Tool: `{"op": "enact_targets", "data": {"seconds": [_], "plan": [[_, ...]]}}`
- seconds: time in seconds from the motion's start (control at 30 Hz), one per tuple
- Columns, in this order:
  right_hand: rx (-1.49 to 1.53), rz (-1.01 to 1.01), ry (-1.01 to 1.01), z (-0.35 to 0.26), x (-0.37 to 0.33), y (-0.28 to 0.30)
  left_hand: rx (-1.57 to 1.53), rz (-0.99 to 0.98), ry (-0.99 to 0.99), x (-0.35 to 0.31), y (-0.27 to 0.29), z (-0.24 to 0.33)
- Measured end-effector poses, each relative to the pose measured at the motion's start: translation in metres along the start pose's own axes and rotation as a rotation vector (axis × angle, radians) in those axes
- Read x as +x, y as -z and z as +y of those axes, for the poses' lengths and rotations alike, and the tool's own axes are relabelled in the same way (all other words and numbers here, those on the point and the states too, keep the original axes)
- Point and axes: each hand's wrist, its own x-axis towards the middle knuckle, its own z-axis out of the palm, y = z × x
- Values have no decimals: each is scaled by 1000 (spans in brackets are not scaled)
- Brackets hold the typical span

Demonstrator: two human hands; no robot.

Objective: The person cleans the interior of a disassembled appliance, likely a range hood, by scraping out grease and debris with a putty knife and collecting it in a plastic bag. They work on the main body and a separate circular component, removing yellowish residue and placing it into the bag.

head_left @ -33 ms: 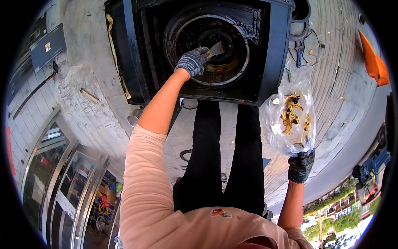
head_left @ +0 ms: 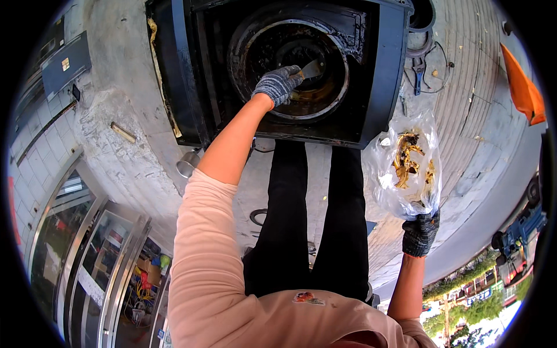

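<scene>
My left hand [head_left: 279,85], in a grey knit glove, is closed round the handle of a scraper [head_left: 314,69]. The scraper's flat metal blade points right, inside the round opening of a dark, greasy metal housing [head_left: 354,124]. A pale metal ring [head_left: 346,87] rims that opening, and brownish grease coats the inside. Out to the right, my right hand [head_left: 421,234], in a dark glove, grips the near end of a clear plastic bag [head_left: 380,182]. Yellow-brown, sticky-looking waste [head_left: 405,159] lies in the bag.
An adjustable wrench [head_left: 418,75] and a thin cable lie right of the housing. Beside its lower left corner stands a metal cup [head_left: 187,164]. Glass-doored cabinets [head_left: 96,261] stand at the left, an orange cloth-like piece [head_left: 522,87] hangs far right. My legs [head_left: 290,214] are below the housing.
My left hand and the scraper have moved a little to the right within the round opening. The right hand and bag stay in place.
</scene>
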Motion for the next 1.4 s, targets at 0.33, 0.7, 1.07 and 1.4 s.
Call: {"op": "enact_targets", "data": {"seconds": [0.33,0.7,1.07,1.4], "plan": [[-118,47,12,-4,3,1,411,127,-129,93,-71,-22],[-267,96,45,-14,8,-11,510,109,-230,132,-70,-31],[-353,142,37,-18,6,-17,-359,-335,-146,110,-28,-40],[-268,31,60,-27,1,-29,-607,-293,-64,1,35,-47]]}}
